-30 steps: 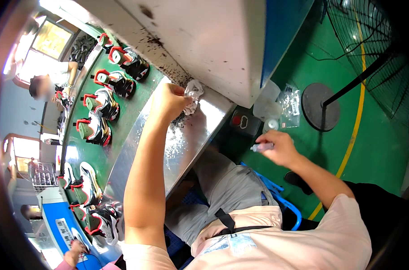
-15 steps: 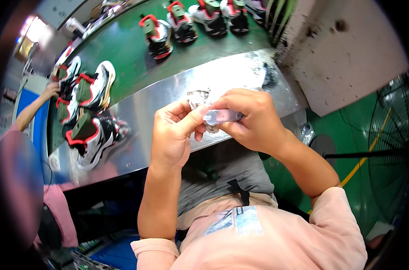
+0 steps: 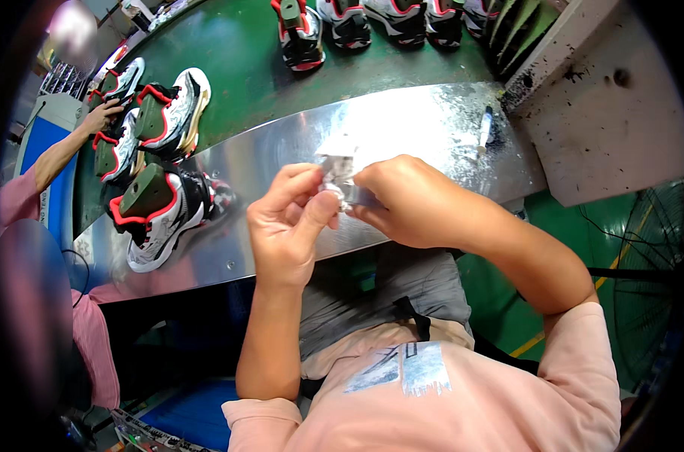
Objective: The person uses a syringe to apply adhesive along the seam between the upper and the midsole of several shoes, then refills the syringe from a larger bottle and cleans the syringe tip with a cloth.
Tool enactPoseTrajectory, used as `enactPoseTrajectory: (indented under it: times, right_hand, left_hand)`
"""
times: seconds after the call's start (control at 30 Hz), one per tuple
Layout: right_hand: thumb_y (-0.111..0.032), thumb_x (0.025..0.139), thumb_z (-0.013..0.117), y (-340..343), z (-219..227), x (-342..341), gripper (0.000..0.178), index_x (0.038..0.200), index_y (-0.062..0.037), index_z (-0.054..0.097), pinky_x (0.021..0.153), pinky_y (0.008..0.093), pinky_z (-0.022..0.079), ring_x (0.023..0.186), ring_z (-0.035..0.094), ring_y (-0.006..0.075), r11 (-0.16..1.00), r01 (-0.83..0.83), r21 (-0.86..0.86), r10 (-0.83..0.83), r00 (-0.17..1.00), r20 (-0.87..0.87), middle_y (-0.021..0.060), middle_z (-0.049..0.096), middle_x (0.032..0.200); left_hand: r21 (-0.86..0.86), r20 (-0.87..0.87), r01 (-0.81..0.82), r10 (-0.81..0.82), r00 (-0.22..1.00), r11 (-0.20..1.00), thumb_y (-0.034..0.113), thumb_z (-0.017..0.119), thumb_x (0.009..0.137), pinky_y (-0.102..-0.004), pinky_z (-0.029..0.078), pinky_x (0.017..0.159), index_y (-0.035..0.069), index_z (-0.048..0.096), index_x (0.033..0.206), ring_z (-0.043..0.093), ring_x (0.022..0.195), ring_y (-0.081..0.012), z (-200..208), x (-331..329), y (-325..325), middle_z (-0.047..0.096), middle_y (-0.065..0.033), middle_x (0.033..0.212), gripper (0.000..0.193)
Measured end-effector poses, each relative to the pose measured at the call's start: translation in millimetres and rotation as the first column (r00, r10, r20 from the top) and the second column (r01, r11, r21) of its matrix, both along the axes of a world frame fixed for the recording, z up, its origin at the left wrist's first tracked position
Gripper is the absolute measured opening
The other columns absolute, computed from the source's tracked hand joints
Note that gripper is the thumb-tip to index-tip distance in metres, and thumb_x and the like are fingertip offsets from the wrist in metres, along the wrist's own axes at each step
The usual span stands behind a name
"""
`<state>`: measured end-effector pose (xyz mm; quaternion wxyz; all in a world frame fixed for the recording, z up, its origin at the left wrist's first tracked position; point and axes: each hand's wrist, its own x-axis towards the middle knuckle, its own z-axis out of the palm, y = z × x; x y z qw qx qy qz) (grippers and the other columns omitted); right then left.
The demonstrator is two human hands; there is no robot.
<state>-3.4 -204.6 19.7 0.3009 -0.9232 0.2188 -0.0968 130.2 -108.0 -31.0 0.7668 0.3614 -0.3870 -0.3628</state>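
Note:
My left hand pinches a crumpled whitish-silver wad, perhaps cloth or foil, between thumb and fingers above the metal bench top. Against it, my right hand closes around a small translucent tube. Most of the tube is hidden behind the fingers, and the spot where it meets the wad is blurred. Left of my hands, a white, black and red sneaker with a green insert stands on the metal.
More sneakers stand on the green conveyor belt, several along its far side. A co-worker's hand touches one at left. A slim marker-like object lies on the metal bench. A stained panel rises at right, beside a fan.
My right hand has turned over, so the tube that showed plainly is now mostly covered. My left hand keeps its pinch on the wad. The bench and sneakers have shifted in view.

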Motion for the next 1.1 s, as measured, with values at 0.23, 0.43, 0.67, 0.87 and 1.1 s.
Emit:
enactPoseTrajectory:
  times: [0.23, 0.43, 0.67, 0.87, 1.1]
  right_hand:
    - [-0.028, 0.085, 0.06, -5, 19, -32, 0.029, 0.078, 0.0005, 0.059, 0.049, 0.0286, 0.046, 0.055, 0.052, 0.0097, 0.572, 0.065, 0.817, 0.301, 0.91, -0.284, 0.0024, 0.052, 0.058]
    - [-0.016, 0.075, 0.063, -4, 11, -55, 0.015, 0.072, -0.0003, 0.063, 0.061, 0.0408, 0.048, 0.066, 0.061, 0.0338, 0.996, -0.058, -0.063, 0.036, 0.951, -0.307, 0.0195, 0.06, 0.065]
    - [-0.013, 0.075, 0.063, -6, -8, -144, 0.013, 0.074, -0.0001, 0.061, 0.058, 0.0353, 0.048, 0.066, 0.06, 0.0283, 0.868, 0.471, -0.156, -0.479, 0.878, -0.018, 0.0166, 0.061, 0.073]
    - [-0.021, 0.088, 0.058, 11, -55, -160, 0.021, 0.089, -0.0001, 0.06, 0.051, 0.022, 0.045, 0.065, 0.056, 0.0101, 0.347, 0.286, 0.893, -0.849, 0.502, 0.169, 0.0057, 0.059, 0.077]
    - [-0.022, 0.086, 0.061, -31, -68, -138, 0.025, 0.096, 0.0003, 0.057, 0.051, 0.0229, 0.045, 0.075, 0.061, 0.0109, 0.363, 0.303, 0.881, -0.901, 0.354, 0.249, 0.0086, 0.06, 0.089]
  left_hand:
    - [-0.138, 0.774, -0.158, 0.206, 0.599, 0.978, 0.002, 0.067, 0.074, -0.0287, 0.041, 0.048, 0.001, 0.061, 0.072, 0.053, 0.054, -0.0193, 23, -7, 0, 0.057, -0.0095, 0.069, 0.007]
    - [-0.077, 0.873, -0.152, 0.14, 0.468, 0.985, -0.003, 0.051, 0.08, -0.0303, 0.035, 0.047, 0.0, 0.05, 0.068, 0.044, 0.05, -0.0211, 22, -33, -17, 0.049, -0.0111, 0.066, 0.012]
    - [0.399, 0.379, -0.004, -0.161, 0.911, 0.917, 0.017, 0.053, 0.088, -0.0307, 0.032, 0.046, 0.0, 0.046, 0.06, 0.037, 0.05, -0.0099, 26, -70, -106, 0.042, -0.0112, 0.049, 0.034]
    - [0.1, 0.952, 0.003, -0.096, 0.29, 0.995, 0.013, 0.068, 0.074, -0.0359, 0.049, 0.063, -0.002, 0.065, 0.083, 0.063, 0.07, -0.0293, 2, -132, -174, 0.063, -0.0162, 0.076, 0.017]
    - [0.03, 0.929, -0.163, 0.033, 0.37, 0.986, 0.01, 0.065, 0.076, -0.0329, 0.046, 0.057, 0.002, 0.066, 0.088, 0.059, 0.058, -0.0241, 8, -95, -144, 0.061, -0.0137, 0.072, 0.015]
